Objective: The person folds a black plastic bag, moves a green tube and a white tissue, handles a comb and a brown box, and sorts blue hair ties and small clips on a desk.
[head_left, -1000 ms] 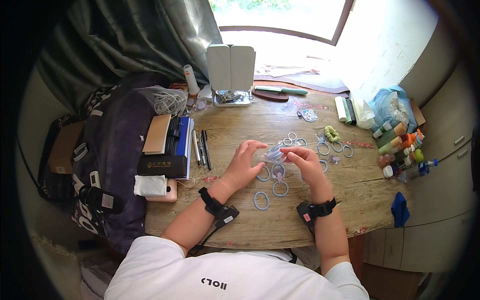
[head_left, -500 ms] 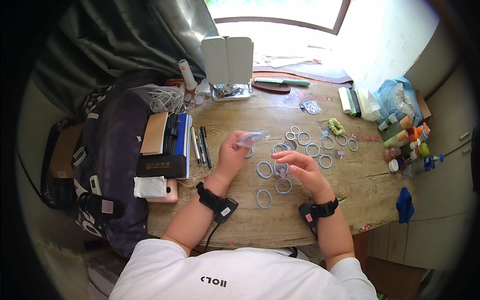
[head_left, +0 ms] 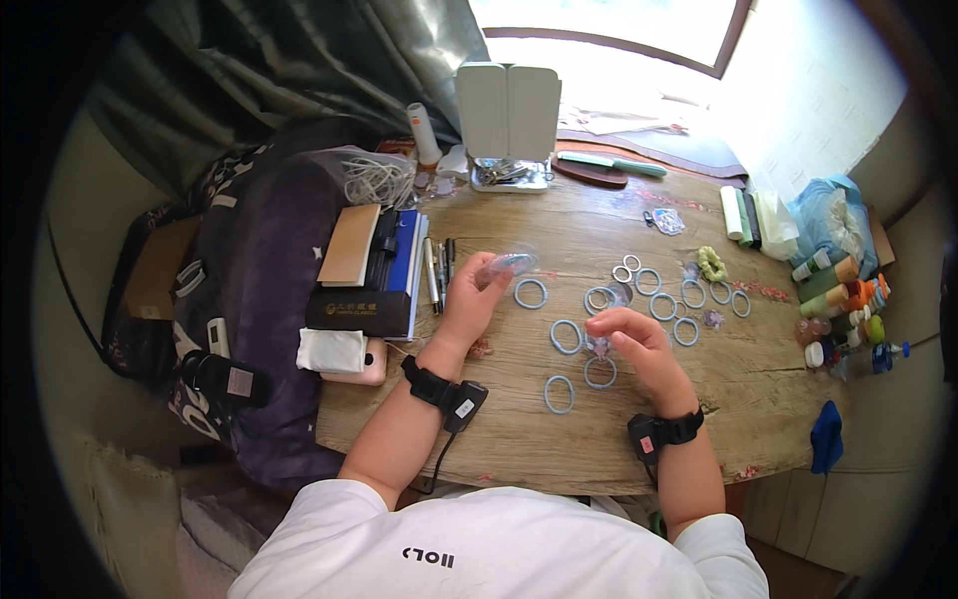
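Observation:
My left hand [head_left: 473, 304] is raised above the table, its fingers closed on a small clear plastic bag [head_left: 507, 266] with something bluish inside. Just right of it lies a light blue ring [head_left: 531, 294] that looks like a hair tie. My right hand [head_left: 651, 351] hovers palm down with its fingers apart, and nothing shows in them. Under its fingertips is a small clear piece with a purplish figure [head_left: 599, 345], partly covered. Several more light blue rings lie around that hand, one of them [head_left: 560, 394] nearer to me and another [head_left: 567, 337] to its left.
A green scrunchie [head_left: 712, 264] lies beyond the rings. Notebooks [head_left: 349, 245] and pens [head_left: 439, 275] are at left, near a pink device [head_left: 359, 363]. A white folding mirror [head_left: 507, 115] and a comb [head_left: 612, 165] stand at the back; bottles [head_left: 848, 299] line the right edge.
The whole view has swung, so the table appears farther right. My left hand with the bag has moved left across the table, uncovering the ring beside it. My right hand has barely moved over the rings.

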A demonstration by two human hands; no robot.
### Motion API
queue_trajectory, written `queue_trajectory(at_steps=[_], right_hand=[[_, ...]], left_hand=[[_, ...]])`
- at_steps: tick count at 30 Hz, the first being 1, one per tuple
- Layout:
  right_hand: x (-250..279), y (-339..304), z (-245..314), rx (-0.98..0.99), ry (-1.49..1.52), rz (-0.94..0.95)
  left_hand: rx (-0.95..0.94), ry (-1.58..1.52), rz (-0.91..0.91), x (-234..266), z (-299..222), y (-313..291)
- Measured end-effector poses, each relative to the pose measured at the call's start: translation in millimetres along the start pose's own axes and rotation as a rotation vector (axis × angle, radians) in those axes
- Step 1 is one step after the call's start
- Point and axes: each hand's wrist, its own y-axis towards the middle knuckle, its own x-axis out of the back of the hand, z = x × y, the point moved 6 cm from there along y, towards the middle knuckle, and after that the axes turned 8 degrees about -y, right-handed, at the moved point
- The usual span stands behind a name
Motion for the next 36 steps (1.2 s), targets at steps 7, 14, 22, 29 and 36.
queue_trajectory(at_steps=[7,14,22,29,36], right_hand=[[2,-1,-8,-0.025,0.037,0.025],[3,-2,-10,-0.062,0.068,-0.011],[-5,1,-13,-0.086,0.009,-0.03],[-9,6,4,-0.129,-0.374,-0.087],[-10,31,44,0.037,-0.219,-0.233]], left_hand=[[-0.016,0.133,-0.047,16,-2,4],[-0.046,0.149,-0.046,25,2,9],[-0.043,0.071,-0.036,14,-10,-1],[0.064,-0.219,0.004,-12,-15,-20],[0.115,-0.463,0.117,-15,-7,-14]])
